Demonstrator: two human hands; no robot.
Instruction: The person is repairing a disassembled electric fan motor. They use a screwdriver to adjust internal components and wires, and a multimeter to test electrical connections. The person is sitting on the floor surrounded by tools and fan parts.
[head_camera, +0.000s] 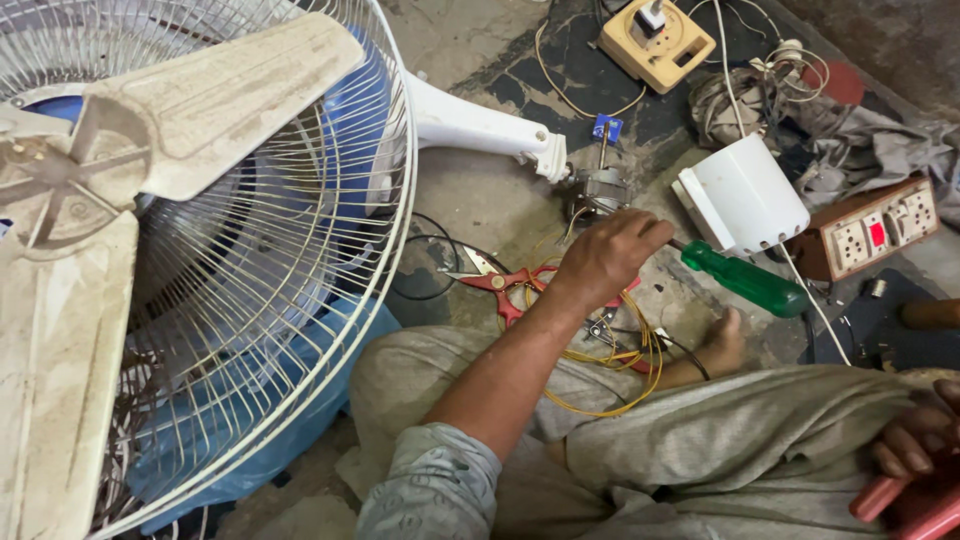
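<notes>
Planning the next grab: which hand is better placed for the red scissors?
Probably left. The left hand is right beside the red scissors; the right hand sits far off, gripping a red handle.

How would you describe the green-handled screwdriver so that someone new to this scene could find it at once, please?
Start at the big dusty fan guard on the left, then move right past the left hand to the white plastic housing. The screwdriver lies just below it, the only thing there with a translucent green handle.

The fan stands left of the left hand; the screwdriver lies just right of it, scissors just left.
</notes>
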